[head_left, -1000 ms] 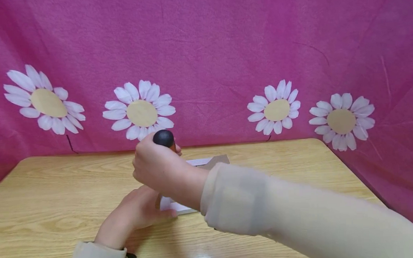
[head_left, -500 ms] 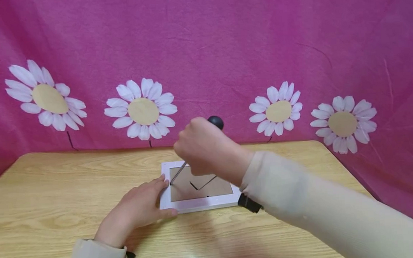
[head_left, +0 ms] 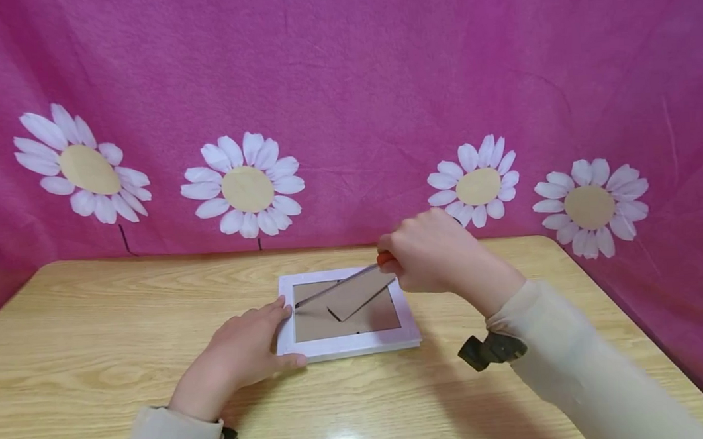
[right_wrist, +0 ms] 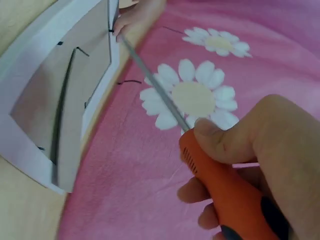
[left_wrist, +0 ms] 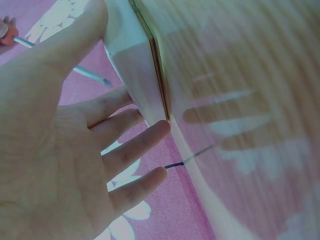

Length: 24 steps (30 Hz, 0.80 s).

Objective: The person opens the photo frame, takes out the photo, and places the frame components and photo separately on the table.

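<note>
A white picture frame (head_left: 358, 343) lies face down on the wooden table, its brown backing board (head_left: 315, 325) upward. On the board is a stand leg (head_left: 364, 296). My left hand (head_left: 239, 348) rests against the frame's left end, thumb by the near edge, fingertips by the left side. In the left wrist view its fingers (left_wrist: 131, 150) are fairly straight and spread. My right hand (head_left: 439, 251) grips a screwdriver (right_wrist: 220, 185) by its orange and black handle. The shaft slants down left, its tip at a small dark tab (head_left: 297, 306) by the board's left edge.
The wooden table (head_left: 124, 324) spreads around the frame. Behind it hangs a pink cloth (head_left: 358, 113) with white daisies. Several small dark tabs line the board's edges. A black wrist camera (head_left: 492, 350) sits on the right wrist.
My right hand has swung right and tipped the screwdriver from steep to a low slant, uncovering the frame. Its tip stays near the left edge. My left hand has barely moved.
</note>
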Available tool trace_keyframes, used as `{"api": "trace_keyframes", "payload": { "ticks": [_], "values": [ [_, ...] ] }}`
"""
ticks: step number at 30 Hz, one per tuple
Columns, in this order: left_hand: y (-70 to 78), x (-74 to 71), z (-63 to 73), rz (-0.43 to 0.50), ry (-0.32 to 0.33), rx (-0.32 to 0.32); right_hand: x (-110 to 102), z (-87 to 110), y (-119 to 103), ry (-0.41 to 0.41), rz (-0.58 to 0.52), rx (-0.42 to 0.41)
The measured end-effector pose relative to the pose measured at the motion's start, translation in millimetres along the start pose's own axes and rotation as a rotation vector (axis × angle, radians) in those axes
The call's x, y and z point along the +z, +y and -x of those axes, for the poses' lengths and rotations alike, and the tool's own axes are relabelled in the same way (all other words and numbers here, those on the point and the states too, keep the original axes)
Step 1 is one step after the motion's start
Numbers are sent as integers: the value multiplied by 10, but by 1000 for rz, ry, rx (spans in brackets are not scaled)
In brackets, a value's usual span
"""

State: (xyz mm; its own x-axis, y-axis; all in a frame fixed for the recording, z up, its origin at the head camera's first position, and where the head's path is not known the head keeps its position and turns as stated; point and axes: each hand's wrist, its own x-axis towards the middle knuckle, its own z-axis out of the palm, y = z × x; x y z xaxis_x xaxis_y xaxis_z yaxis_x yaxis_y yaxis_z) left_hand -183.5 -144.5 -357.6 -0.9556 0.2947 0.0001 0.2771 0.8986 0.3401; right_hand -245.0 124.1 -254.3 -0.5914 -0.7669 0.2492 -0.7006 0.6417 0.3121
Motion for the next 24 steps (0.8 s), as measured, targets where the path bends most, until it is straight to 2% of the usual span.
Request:
{"api": "trace_keyframes", "payload": {
  "ticks": [8,15,19,24],
  "values": [
    [7,-12,-4,-7,6,2,238,353,93,143,-129,81],
    [3,7,-24,-3,-1,2,436,635,169,262,-156,111],
    [-2,7,-16,-3,0,0,482,738,211,290,-149,130],
    [-5,2,-7,-12,-1,-7,461,792,267,274,-148,182]
  ]
}}
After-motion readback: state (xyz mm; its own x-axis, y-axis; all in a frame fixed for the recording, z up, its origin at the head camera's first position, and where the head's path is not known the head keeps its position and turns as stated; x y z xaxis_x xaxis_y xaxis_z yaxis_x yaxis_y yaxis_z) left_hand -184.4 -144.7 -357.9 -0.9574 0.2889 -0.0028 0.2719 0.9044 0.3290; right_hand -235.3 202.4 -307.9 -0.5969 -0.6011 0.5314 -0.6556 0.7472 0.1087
